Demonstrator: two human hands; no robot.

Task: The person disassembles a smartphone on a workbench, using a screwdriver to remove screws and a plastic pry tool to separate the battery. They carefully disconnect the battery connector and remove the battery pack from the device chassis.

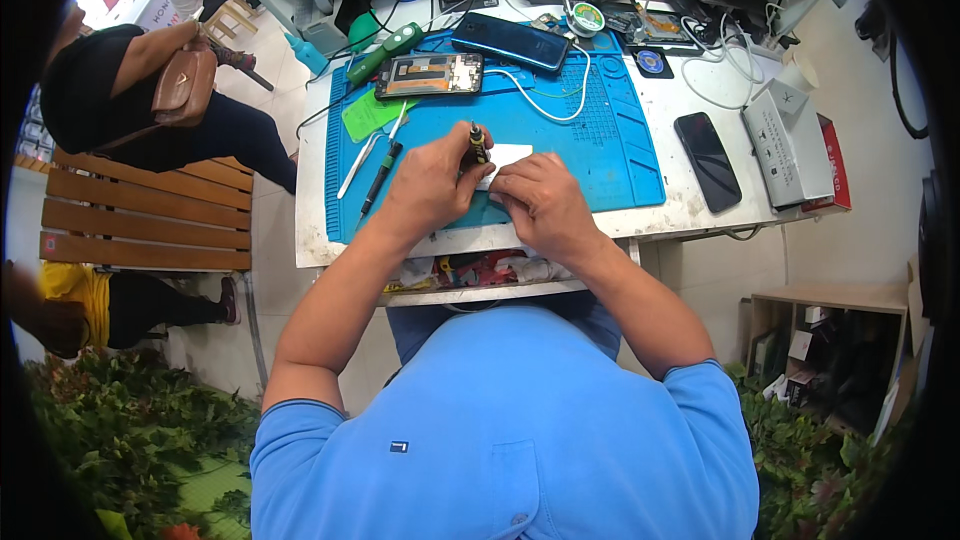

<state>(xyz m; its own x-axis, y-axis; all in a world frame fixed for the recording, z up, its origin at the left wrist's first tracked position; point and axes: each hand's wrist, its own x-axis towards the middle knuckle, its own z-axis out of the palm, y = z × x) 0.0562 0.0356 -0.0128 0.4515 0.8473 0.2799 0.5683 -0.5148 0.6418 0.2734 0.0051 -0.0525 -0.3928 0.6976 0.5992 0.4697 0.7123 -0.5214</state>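
Note:
My left hand (432, 183) is closed around a short black-and-yellow tool (478, 146), held upright; its tip is hidden, so its exact kind is unclear. Beneath the fingers of both hands lies a small white piece (512, 154), like paper or card. My right hand (545, 202) has its fingers pinched together at the near edge of this piece, and whatever sits between the fingertips is hidden. Both hands rest over the blue work mat (620, 165). Left of them lie a slim black-and-green screwdriver (381, 178) and a pale, thin tool (355, 168).
Beyond my hands are an opened phone (430, 74), a blue phone (512, 42), a green-handled tool (388, 52) and a round tin (586, 18). Cables cross the back. A black phone (708, 162) and white box (783, 150) stand right. An open drawer (480, 274) juts out below.

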